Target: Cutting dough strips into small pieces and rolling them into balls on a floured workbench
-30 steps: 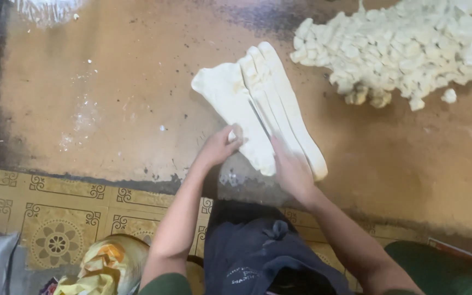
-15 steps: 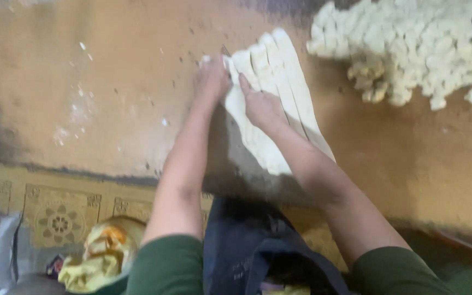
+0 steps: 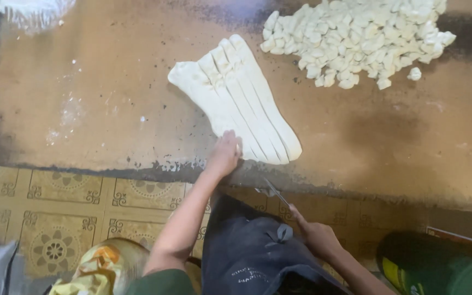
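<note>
A flat slab of pale dough [image 3: 235, 98], slit lengthwise into several strips, lies on the brown work surface [image 3: 99, 93]. My left hand [image 3: 225, 154] rests on the slab's near end, fingers curled against the dough. My right hand [image 3: 318, 237] is pulled back below the surface's edge, over my dark apron [image 3: 252, 254], and grips a thin knife [image 3: 276, 192] whose blade points up toward the dough. A big heap of small cut dough pieces [image 3: 356, 35] sits at the far right.
A white floury heap or bag [image 3: 31, 11] is at the top left corner. Patterned floor tiles [image 3: 55, 218] run below the surface's edge. A yellow cloth bundle [image 3: 96, 270] lies at the bottom left, a green and yellow container [image 3: 438, 267] at the bottom right.
Both hands were pressing on the dough strips half a second ago. My right hand has since drawn back off the surface with a knife in it; my left hand slid to the slab's near end.
</note>
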